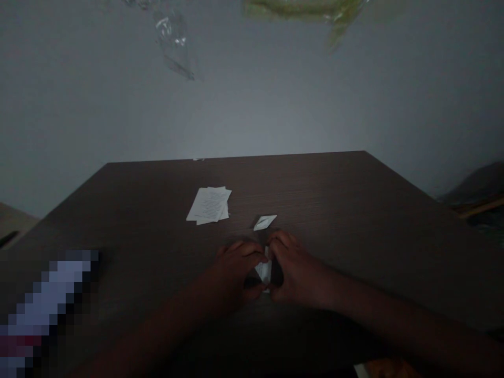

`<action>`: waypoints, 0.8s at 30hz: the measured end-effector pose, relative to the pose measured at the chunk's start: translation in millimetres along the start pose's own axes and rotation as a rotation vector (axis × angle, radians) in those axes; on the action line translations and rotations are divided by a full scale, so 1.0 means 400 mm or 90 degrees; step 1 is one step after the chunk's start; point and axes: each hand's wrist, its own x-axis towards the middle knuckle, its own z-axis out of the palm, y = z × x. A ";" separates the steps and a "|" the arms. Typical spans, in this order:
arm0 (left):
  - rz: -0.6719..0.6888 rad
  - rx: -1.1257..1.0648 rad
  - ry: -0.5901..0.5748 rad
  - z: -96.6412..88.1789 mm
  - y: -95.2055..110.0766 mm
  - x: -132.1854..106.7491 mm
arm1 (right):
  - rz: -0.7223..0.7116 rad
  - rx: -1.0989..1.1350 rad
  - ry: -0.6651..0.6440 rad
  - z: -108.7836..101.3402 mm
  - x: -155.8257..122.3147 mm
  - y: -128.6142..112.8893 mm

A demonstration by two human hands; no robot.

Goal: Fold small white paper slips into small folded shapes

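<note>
Both forearms come in low, and the left hand (pixel 232 275) and right hand (pixel 295 268) curl in close, pinching a folded white paper (pixel 263 271) between them over the table (pixel 315 184)! Just beyond that paper, a small paper scrap (pixel 265 222); farther off to its left, a stack of papers (pixel 208 205).
</note>
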 end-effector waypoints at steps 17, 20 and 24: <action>-0.016 0.003 -0.017 -0.006 0.006 0.004 | -0.004 -0.038 -0.018 -0.015 0.008 -0.001; -0.013 0.008 -0.015 -0.004 0.005 0.004 | -0.005 -0.041 0.007 -0.001 0.003 0.002; -0.020 0.015 -0.021 0.000 0.002 0.003 | 0.019 -0.069 0.057 0.000 0.037 0.056</action>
